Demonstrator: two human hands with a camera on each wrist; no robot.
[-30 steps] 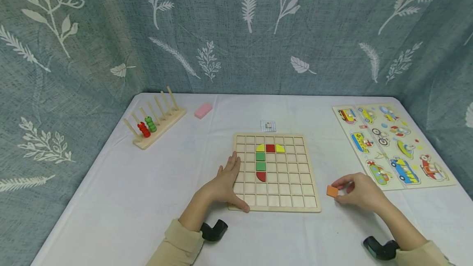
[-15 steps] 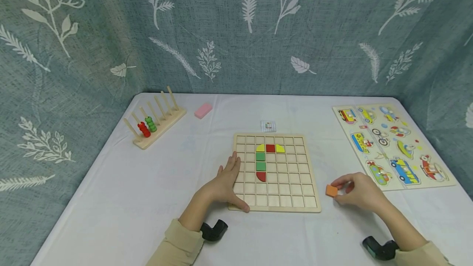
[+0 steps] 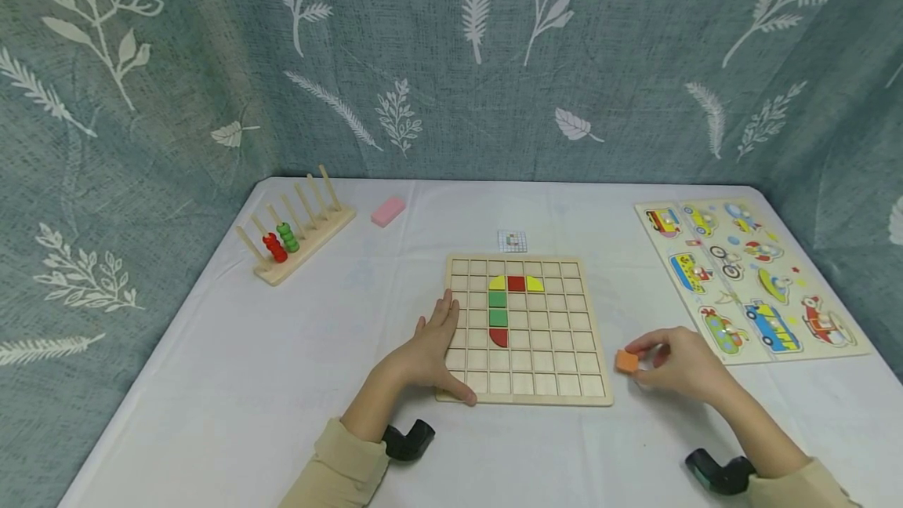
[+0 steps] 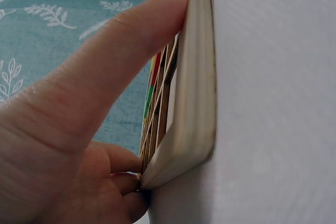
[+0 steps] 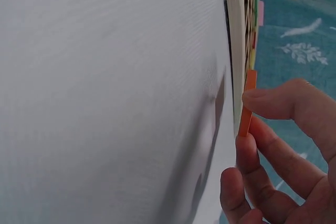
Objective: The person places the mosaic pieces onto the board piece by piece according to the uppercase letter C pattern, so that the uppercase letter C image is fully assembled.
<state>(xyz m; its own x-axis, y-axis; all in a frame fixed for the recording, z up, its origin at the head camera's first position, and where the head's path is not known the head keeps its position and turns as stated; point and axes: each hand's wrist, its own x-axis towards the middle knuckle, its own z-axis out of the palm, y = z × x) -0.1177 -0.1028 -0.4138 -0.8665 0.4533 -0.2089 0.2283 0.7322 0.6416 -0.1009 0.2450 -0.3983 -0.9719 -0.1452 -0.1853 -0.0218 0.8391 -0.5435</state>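
My right hand (image 3: 680, 367) pinches an orange square tile (image 3: 626, 361) between thumb and fingertips, just right of the wooden grid board (image 3: 529, 399). In the right wrist view the thin orange tile (image 5: 248, 103) is seen edge-on, lifted off the table above its shadow. My left hand (image 3: 423, 351) rests at the board's left side, fingers extended along the edge and thumb on the near left corner. The left wrist view shows that straight thumb (image 4: 131, 40) against the board's rim. Yellow, red and green tiles sit in the grid, including a red square (image 3: 516, 283) and a red quarter-round (image 3: 498, 336).
A small printed grid card (image 3: 512, 241) lies behind the board. Back left stand a peg rack (image 3: 310, 245) with red and green beads and a pink block (image 3: 388, 212). A vehicle puzzle board (image 3: 751, 281) lies to the right, beyond my right hand.
My right hand has moved slightly left with the orange tile, closer to the board's right edge. The left hand and the board have stayed put.
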